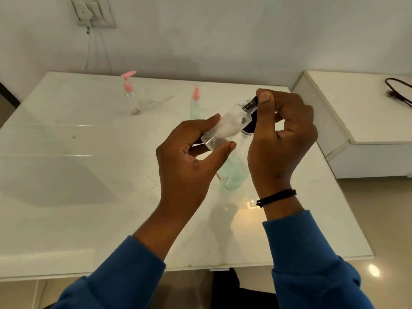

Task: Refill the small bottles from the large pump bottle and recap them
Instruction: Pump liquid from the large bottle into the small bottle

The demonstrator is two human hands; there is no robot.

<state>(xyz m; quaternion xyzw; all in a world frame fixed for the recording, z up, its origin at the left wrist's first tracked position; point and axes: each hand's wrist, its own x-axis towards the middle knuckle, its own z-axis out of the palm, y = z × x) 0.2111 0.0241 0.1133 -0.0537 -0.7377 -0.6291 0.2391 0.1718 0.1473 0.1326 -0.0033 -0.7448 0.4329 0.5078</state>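
Count: 4 bottles total. 1 clear small bottle [225, 128] in hand, 1 large bottle [234, 172] with greenish liquid on the table [66, 186], 2 pink-topped bottles at the back: pump one [131, 97], spray one [195, 103]. 2 hands: left [189, 161], right [283, 134]. 1 wristband [276, 198], 1 black cable [399, 91], 1 wall socket [91, 11].

White glass-topped table [66, 175] with three bottles: pump bottle [131, 97], spray bottle [195, 103], large bottle [234, 172].

Bench [66, 175]: glossy white, glass-smooth, reflective. Small bottle [225, 126] in hand: clear plastic, threaded neck. Pump bottle [131, 97]: clear plastic, pink plastic pump. Sleeves [312, 253]: blue ribbed knit cloth. Wall [223, 30]: matt white.
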